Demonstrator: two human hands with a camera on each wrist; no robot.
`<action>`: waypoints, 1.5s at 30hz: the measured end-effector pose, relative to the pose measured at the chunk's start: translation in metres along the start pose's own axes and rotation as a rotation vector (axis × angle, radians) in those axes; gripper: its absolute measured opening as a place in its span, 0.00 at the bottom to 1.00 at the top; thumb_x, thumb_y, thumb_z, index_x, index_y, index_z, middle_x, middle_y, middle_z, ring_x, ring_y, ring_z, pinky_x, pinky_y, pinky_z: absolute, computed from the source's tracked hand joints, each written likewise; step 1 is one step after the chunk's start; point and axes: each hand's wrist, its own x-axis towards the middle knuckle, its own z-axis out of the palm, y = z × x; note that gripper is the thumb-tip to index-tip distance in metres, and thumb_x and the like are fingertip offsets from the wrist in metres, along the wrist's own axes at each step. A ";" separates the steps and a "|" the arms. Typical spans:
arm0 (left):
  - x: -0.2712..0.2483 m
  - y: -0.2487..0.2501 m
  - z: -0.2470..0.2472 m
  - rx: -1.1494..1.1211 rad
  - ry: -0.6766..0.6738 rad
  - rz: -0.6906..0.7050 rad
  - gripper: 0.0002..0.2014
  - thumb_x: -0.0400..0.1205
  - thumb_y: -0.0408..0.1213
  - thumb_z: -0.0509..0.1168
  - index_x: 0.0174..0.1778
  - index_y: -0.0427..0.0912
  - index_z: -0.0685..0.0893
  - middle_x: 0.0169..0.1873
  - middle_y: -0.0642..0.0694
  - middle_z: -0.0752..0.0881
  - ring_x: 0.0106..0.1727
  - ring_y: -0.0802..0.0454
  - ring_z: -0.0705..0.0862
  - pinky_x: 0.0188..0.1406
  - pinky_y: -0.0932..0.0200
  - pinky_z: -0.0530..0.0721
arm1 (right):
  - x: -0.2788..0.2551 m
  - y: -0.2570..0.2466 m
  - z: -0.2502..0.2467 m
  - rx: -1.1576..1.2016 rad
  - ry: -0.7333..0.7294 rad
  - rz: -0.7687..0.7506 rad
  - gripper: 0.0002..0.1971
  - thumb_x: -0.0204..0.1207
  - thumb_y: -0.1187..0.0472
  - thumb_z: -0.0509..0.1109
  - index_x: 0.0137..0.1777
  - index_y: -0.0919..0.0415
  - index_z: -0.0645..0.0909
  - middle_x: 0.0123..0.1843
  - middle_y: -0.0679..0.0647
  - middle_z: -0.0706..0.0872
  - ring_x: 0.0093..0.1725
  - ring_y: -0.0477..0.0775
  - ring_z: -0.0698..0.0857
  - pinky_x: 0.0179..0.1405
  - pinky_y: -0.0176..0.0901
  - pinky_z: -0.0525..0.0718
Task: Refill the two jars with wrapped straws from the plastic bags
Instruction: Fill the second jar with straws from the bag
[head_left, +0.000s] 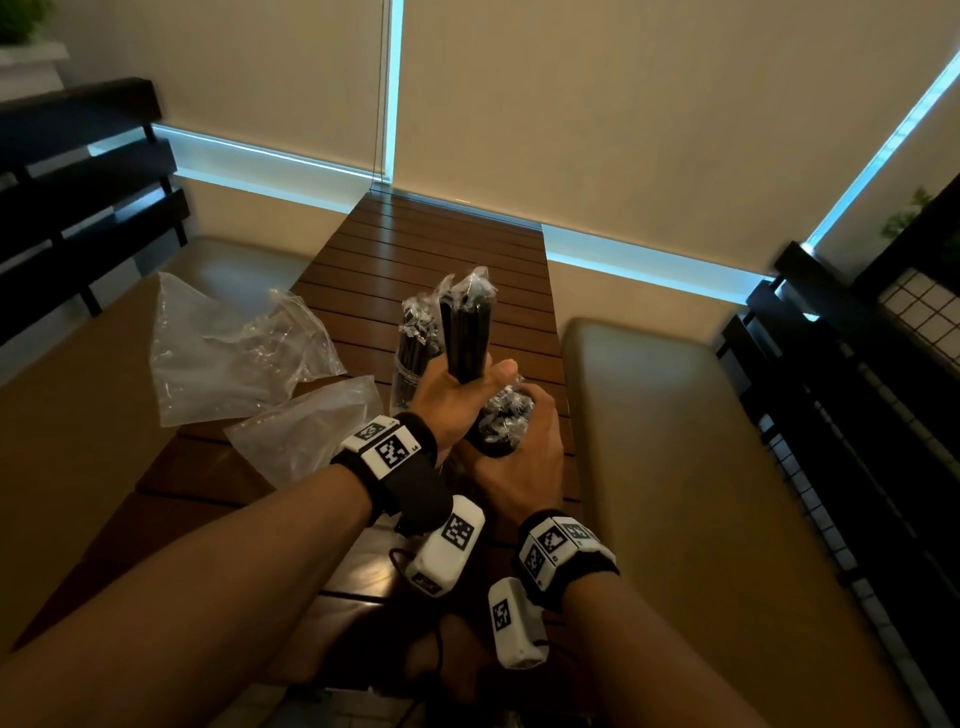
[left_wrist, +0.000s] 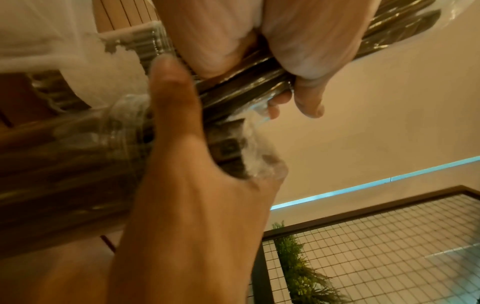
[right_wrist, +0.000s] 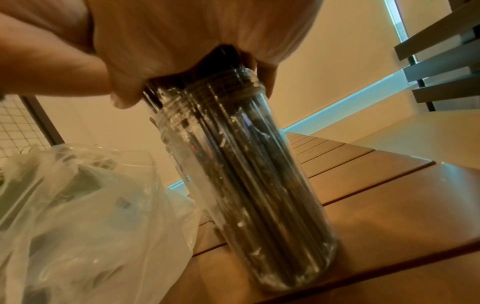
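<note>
Slatted brown wooden surface runs up frame centre to beige roller blinds. Blue light shows along the blind edges. Tan padded benches flank it. Dark slatted backrest upper left; wire grid panel and greenery far right. Lighting dim, warm.
</note>
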 end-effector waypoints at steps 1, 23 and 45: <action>-0.003 -0.001 0.000 0.003 -0.012 -0.006 0.19 0.80 0.37 0.71 0.25 0.51 0.74 0.25 0.52 0.77 0.34 0.51 0.80 0.47 0.43 0.84 | 0.000 -0.001 0.001 0.004 0.008 -0.002 0.43 0.58 0.45 0.85 0.71 0.45 0.66 0.64 0.46 0.76 0.59 0.44 0.81 0.49 0.32 0.81; 0.013 0.064 0.006 0.650 -0.106 0.529 0.48 0.72 0.38 0.79 0.83 0.54 0.57 0.67 0.45 0.78 0.61 0.53 0.83 0.62 0.51 0.83 | -0.002 0.004 0.001 -0.086 -0.010 0.068 0.44 0.57 0.43 0.86 0.69 0.41 0.64 0.66 0.43 0.75 0.60 0.46 0.82 0.57 0.48 0.88; -0.004 0.005 -0.016 0.998 -0.163 0.620 0.20 0.86 0.47 0.59 0.72 0.44 0.79 0.75 0.49 0.77 0.74 0.53 0.76 0.70 0.49 0.79 | 0.002 0.007 -0.013 -0.097 -0.118 -0.026 0.47 0.57 0.39 0.84 0.73 0.46 0.63 0.68 0.44 0.73 0.61 0.46 0.81 0.55 0.48 0.88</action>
